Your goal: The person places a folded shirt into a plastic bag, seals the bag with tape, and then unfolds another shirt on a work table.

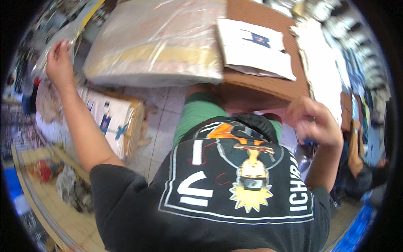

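A brown cardboard board (268, 86) at upper centre carries a folded white garment (256, 48) and a white fabric stack (319, 63). The tiled floor (161, 122) at centre left bears a plastic-wrapped bundle (155, 42) and a stack of folded white shirts (111, 122).

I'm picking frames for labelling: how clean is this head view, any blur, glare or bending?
Head view: the raised right hand is motion-smeared; the left hand is softer at the fingertips; glare streaks the clear plastic-wrapped bundle; the fisheye bends the brown cardboard sheet and darkens the corners; the folded white printed garment is sharp enough.
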Available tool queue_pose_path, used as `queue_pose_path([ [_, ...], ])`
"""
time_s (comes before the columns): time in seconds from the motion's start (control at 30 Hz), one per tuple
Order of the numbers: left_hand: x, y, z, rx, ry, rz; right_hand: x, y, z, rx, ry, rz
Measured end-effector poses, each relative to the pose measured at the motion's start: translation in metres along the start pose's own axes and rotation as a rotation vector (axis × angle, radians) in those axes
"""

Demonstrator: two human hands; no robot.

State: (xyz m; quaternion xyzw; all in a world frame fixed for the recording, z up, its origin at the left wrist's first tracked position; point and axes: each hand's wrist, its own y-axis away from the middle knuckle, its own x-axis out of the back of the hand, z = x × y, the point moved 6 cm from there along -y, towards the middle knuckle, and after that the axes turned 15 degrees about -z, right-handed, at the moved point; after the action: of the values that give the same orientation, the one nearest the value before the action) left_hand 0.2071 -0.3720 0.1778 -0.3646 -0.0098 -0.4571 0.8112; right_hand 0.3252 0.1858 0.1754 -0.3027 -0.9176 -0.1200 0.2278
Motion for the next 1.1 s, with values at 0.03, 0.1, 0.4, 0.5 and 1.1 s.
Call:
queue_pose_path([
  [0.03, -0.049, -0.016, 0.033, -0.009, 0.102, -0.168, -0.014, 0.002, -0.042, 0.169, 0.045, -0.25],
  [0.1, -0.117, -0.013, 0.096, -0.031, 0.145, -0.495, -0.042, 0.021, -0.108, 0.566, -0.038, -0.892],
  [0.4, -0.327, 0.035, 0.27, 0.15, 1.127, -1.145, -0.022, 0.099, -0.166, 0.451, 0.397, -0.634],
  [0.5, -0.342, 0.034, 0.296, 0.228, 1.48, -1.238, 0.024, 0.072, -0.101, 0.065, 0.24, -0.596],
  [1.1, -0.424, 0.101, 0.082, 0.903, 1.071, -0.875, 0.1, 0.088, 0.224, -0.495, -0.455, 0.467],
])
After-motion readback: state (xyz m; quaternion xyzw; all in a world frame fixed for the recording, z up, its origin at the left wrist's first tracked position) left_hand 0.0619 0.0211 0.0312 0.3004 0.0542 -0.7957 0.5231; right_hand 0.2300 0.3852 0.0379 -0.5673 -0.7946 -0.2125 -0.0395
